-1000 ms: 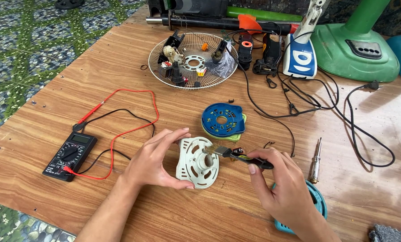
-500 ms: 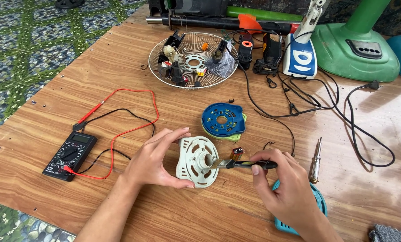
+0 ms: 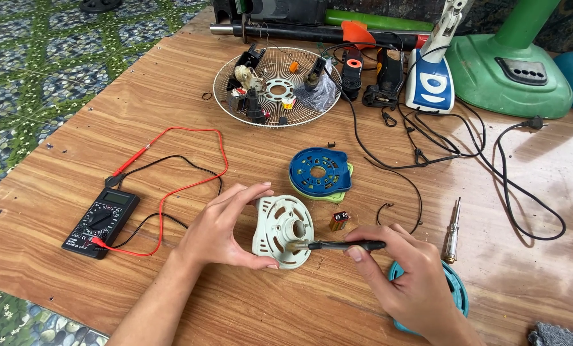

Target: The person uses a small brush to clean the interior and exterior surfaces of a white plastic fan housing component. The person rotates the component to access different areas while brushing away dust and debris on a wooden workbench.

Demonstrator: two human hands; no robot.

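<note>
Brush (image 3: 337,245) work: left hand (image 3: 225,227) clamps white fan motor cover (image 3: 282,231) upright on worktop (image 3: 171,122); right hand (image 3: 405,272) pinches handle (keep bristles at hub, strokes light).

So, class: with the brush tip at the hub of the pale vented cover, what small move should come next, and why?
Probably a short sweep of the brush around the hub: the right hand has its bristles there, and the left hand holds the cover upright.
</note>
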